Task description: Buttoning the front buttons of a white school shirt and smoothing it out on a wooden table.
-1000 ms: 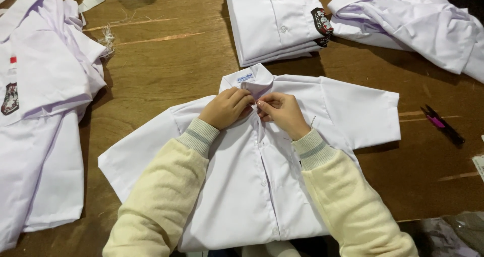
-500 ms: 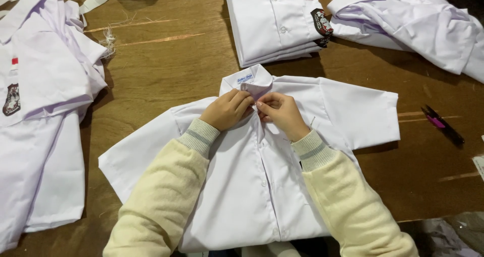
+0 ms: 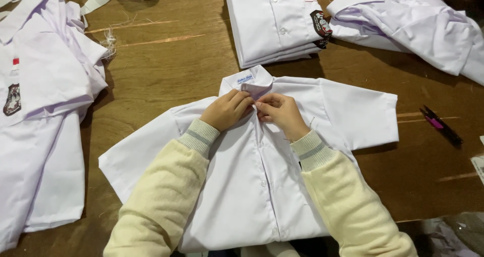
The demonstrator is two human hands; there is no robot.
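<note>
Left hand [image 3: 228, 109] and right hand [image 3: 279, 111] are kept pinched shut on the placket just under the collar [image 3: 247, 79] of the white shirt [image 3: 252, 186], laid flat mid-bench [image 3: 166, 70]. Virtually no shift is seen since a second ago; top-button fastening is judged unfinished.

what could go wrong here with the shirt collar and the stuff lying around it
Both hands, left and right, pinch the white short-sleeved shirt at its collar, so the placket may close skewed. A loose thread by the right wrist could snag. The pink-and-black tool lies close to the sleeve and might catch it.
</note>
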